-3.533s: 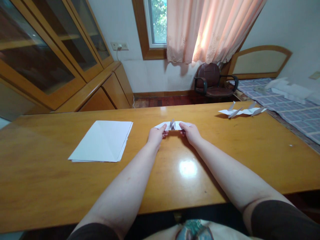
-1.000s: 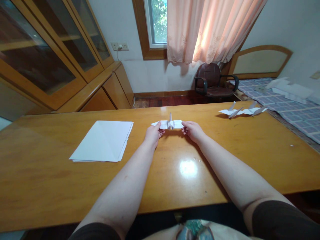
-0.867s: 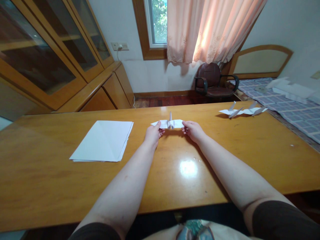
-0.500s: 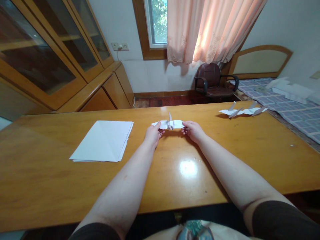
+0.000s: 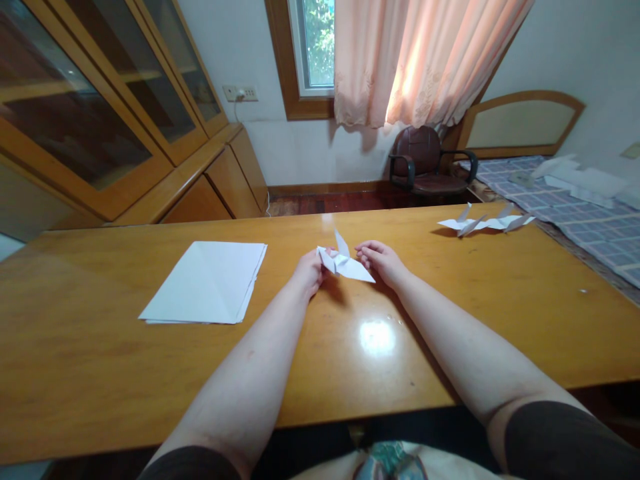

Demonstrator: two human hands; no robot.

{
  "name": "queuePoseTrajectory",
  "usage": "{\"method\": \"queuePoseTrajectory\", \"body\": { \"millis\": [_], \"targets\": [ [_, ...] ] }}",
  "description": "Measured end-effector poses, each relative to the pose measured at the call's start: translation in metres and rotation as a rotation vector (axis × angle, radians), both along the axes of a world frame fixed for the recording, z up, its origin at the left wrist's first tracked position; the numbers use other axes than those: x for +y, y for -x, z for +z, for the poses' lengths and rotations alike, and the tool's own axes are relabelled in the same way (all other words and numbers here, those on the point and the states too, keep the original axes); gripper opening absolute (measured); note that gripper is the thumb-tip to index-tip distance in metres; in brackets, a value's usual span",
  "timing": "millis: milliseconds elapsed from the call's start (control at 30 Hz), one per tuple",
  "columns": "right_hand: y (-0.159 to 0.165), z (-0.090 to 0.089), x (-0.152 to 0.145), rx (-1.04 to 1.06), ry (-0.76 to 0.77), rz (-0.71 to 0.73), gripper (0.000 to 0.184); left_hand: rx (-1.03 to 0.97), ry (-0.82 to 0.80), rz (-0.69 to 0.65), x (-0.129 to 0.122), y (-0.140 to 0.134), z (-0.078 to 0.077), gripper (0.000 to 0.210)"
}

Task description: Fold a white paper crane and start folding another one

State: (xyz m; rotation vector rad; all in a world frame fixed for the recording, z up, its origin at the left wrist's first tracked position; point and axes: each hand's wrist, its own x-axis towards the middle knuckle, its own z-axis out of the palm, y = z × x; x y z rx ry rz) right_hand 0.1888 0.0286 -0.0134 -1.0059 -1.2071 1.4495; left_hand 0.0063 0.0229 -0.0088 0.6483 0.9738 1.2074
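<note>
A white folded paper crane (image 5: 347, 265) is held just above the wooden table, turned at a slant, one wing pointing towards the lower right and a narrow point sticking up. My left hand (image 5: 311, 270) is closed on its left end; the fingertips are partly hidden behind the paper. Close by on the right, my right hand (image 5: 380, 260) is off the crane, its fingers loosely bent and a little apart, with nothing seen in them. Farther right, near the back edge of the table, more folded paper cranes (image 5: 470, 225) stand side by side.
A stack of white paper sheets (image 5: 207, 283) lies to the left on the wooden table (image 5: 90, 360). Past the table's far edge are an office chair (image 5: 425, 160) and a bed (image 5: 580, 200). A glass-door cabinet (image 5: 165, 160) stands at the left.
The crane has turned from level and side-on to slanted, its right wing swung towards me. My right hand has let go of that wing; my left hand still holds the other end.
</note>
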Motion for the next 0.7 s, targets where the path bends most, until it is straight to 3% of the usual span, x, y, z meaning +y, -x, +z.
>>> {"method": "queuePoseTrajectory", "body": {
  "millis": [167, 367, 533, 700],
  "targets": [
    [0.000, 0.007, -0.008, -0.155, -0.237, 0.042, 0.024, 0.236, -0.061, -0.044, 0.001, 0.001, -0.008, 0.024],
    [0.002, 0.018, -0.016, -0.314, -0.484, 0.107, 0.019, 0.312, -0.081, -0.050, 0.002, 0.003, -0.008, 0.022],
    [0.004, 0.016, -0.016, -0.399, -0.490, 0.096, 0.018, 0.304, -0.051, -0.052, 0.002, 0.003, -0.009, 0.024],
    [0.005, 0.000, -0.009, -0.316, -0.312, -0.109, 0.020, 0.263, 0.003, 0.004, 0.008, 0.006, -0.013, 0.024]
  ]
}}
